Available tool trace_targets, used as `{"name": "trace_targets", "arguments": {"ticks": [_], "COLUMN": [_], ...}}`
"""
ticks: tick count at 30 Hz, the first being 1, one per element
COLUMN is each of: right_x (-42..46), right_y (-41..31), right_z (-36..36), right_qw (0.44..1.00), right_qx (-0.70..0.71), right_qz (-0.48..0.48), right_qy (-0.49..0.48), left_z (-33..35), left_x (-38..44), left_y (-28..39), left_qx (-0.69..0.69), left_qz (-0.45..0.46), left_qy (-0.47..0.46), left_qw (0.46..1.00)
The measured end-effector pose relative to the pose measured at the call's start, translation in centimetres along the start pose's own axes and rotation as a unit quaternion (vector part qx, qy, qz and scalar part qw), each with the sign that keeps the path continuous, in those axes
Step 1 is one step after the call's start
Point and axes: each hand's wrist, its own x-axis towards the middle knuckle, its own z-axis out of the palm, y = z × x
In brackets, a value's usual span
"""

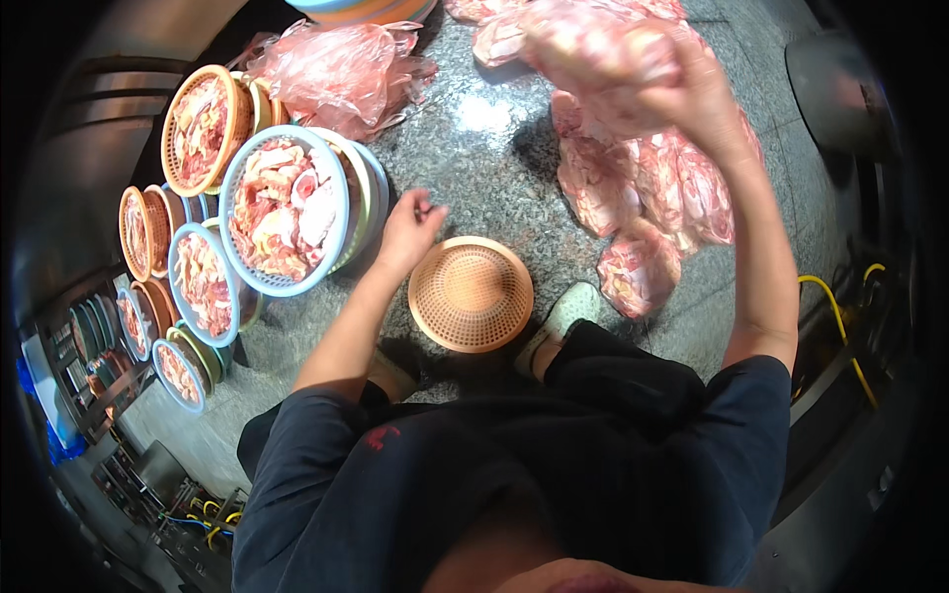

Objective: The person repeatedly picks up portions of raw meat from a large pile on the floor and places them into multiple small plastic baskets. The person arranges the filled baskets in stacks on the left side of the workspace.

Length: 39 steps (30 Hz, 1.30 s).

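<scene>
My right hand (693, 96) is raised at the upper right, gripping a plastic bag of raw meat pieces (593, 63); both are blurred by movement. Below it, several more bags of raw meat (645, 270) lie on the wet stone floor (474, 170). My left hand (414, 233) holds nothing, its fingers loosely bent and a little apart. It hovers between an orange perforated plastic basket (471, 326) in front of my feet and a blue-rimmed basket (342, 222) heaped with raw meat pieces (282, 211). I cannot tell whether the orange basket stands upright or upside down.
More stacked baskets of meat pieces, such as an orange one (241, 126), stand along the left. Crumpled pinkish plastic bags (341, 78) lie behind them. My shoe (571, 311) is close to the orange basket. A yellow hose (834, 311) runs at the right.
</scene>
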Motion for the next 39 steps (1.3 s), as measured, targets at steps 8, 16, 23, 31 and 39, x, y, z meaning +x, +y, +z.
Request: {"name": "trace_targets", "arguments": {"ticks": [8, 16, 23, 31, 39], "right_x": [-9.4, -4.1, -1.1, -0.8, -1.3], "right_y": [-2.7, 0.9, -3.7, -2.4, 0.3], "right_z": [21.6, 19.7, 25.1, 26.5, 24.5], "right_qw": [0.931, 0.970, 0.894, 0.884, 0.941], "right_qx": [-0.054, -0.099, -0.211, -0.271, -0.166], "right_qz": [-0.048, 0.079, 0.232, 0.208, 0.148], "right_qy": [-0.357, -0.210, -0.320, -0.318, -0.254], "left_z": [2.0, 4.0, 4.8, 4.7, 3.9], "left_x": [3.6, 5.0, 6.6, 7.1, 8.1], "left_y": [2.9, 2.9, 3.6, 4.3, 3.0], "left_qx": [-0.324, 0.066, 0.172, 0.241, 0.215], "left_qz": [-0.078, -0.084, -0.106, -0.083, -0.046], "left_qy": [0.021, 0.163, 0.140, 0.124, 0.126], "left_qw": [0.942, 0.981, 0.969, 0.959, 0.967]}}
